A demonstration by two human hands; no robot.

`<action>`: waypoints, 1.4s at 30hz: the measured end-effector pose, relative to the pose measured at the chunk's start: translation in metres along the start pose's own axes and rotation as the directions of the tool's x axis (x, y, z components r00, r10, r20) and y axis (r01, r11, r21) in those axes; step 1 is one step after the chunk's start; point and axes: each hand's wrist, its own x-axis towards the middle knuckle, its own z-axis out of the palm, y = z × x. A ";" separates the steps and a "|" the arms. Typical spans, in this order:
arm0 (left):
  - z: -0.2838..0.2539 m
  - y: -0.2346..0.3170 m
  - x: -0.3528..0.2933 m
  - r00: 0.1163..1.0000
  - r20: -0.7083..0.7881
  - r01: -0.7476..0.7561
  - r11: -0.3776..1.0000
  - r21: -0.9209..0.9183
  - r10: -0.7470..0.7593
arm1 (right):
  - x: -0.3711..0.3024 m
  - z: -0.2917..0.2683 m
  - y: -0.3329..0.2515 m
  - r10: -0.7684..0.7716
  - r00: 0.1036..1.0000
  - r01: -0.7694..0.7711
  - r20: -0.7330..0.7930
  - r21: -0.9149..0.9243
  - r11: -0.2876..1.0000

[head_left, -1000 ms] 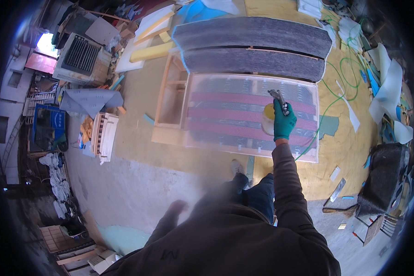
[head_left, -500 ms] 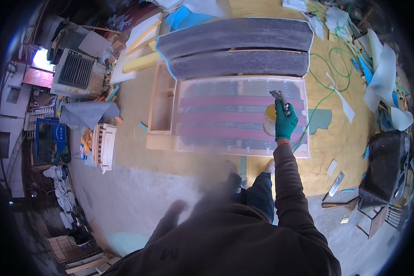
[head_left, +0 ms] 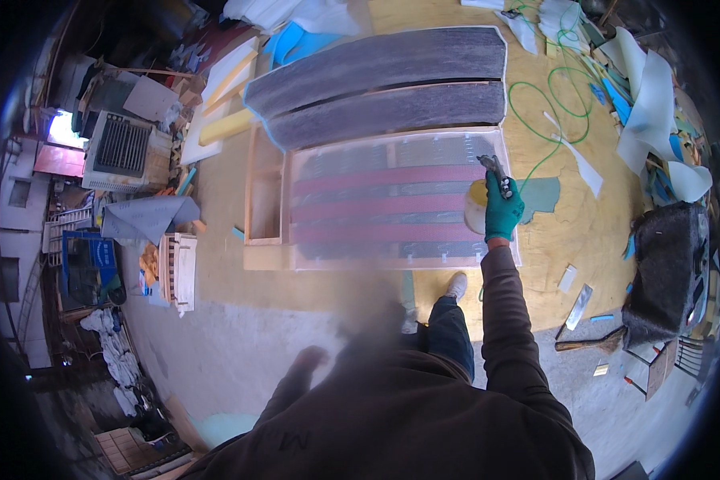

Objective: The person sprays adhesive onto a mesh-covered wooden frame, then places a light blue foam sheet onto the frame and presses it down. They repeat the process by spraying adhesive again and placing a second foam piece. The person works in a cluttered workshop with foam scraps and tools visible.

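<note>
In a green glove, my right hand point(head_left: 504, 214) grips a metal spray gun point(head_left: 494, 170). A round whitish-yellow cup point(head_left: 476, 206) hangs at its left side. The gun is over the right part of a wooden furniture frame point(head_left: 296, 258), across which pink straps point(head_left: 376, 178) run side by side over grey material. Behind the straps lie two long dark grey padded panels point(head_left: 392, 68) with a gap between them. Low and away from the frame, my left hand point(head_left: 315, 357) shows bare beside my body, blurred, its fingers not readable.
A green hose point(head_left: 540, 136) loops over the yellow floor covering at the right. White foam sheets point(head_left: 652, 104), a black bulky piece point(head_left: 660, 256) and a broom point(head_left: 588, 342) lie along the right side. An air cooler point(head_left: 120, 152) and a slatted white crate point(head_left: 180, 272) stand left.
My view has shifted, so the frame and panels sit farther left. My right hand with the spray gun is nearer the frame's right edge. My feet have changed position.
</note>
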 end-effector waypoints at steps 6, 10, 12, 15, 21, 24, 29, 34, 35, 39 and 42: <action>0.016 0.023 -0.003 0.995 0.044 -0.098 0.983 0.158 0.092 | 0.026 -0.031 0.014 -0.021 0.996 0.018 -0.090 -0.025 1.000; 0.024 0.039 -0.010 0.989 0.037 -0.150 0.934 0.323 0.146 | 0.045 -0.047 0.027 -0.031 0.991 0.037 -0.128 0.042 0.998; 0.028 0.045 -0.013 0.979 0.053 -0.199 0.897 0.394 0.195 | 0.055 -0.056 0.033 -0.028 0.989 0.032 -0.147 0.023 0.999; 0.034 0.052 -0.016 0.975 0.065 -0.221 0.905 0.364 0.212 | 0.068 -0.071 0.038 -0.020 0.986 0.013 -0.166 -0.047 0.999; 0.044 0.064 -0.008 0.982 0.086 -0.189 0.878 0.439 0.168 | 0.086 -0.099 0.036 0.003 0.977 -0.008 -0.214 -0.023 1.000; 0.048 0.072 -0.003 0.967 0.143 -0.256 0.840 0.478 0.213 | 0.094 -0.111 0.035 -0.006 0.973 0.001 -0.232 -0.022 1.000; 0.055 0.079 -0.004 0.970 0.101 -0.244 0.901 0.360 0.222 | 0.105 -0.130 0.044 -0.020 0.966 0.005 -0.256 -0.059 0.998; 0.058 0.079 0.000 0.975 0.101 -0.218 0.927 0.306 0.196 | 0.114 -0.144 0.055 -0.054 0.954 0.021 -0.295 -0.113 0.993; 0.058 0.079 0.002 0.978 0.088 -0.206 0.926 0.318 0.188 | 0.115 -0.145 0.056 -0.012 0.956 -0.019 -0.294 -0.102 0.995; 0.057 0.080 0.005 0.958 0.097 -0.285 0.883 0.374 0.269 | 0.111 -0.144 0.055 -0.047 0.962 0.024 -0.269 -0.087 0.996; 0.059 0.081 0.004 0.962 0.073 -0.271 0.897 0.348 0.262 | 0.103 -0.129 0.051 -0.055 0.972 0.037 -0.228 -0.082 0.996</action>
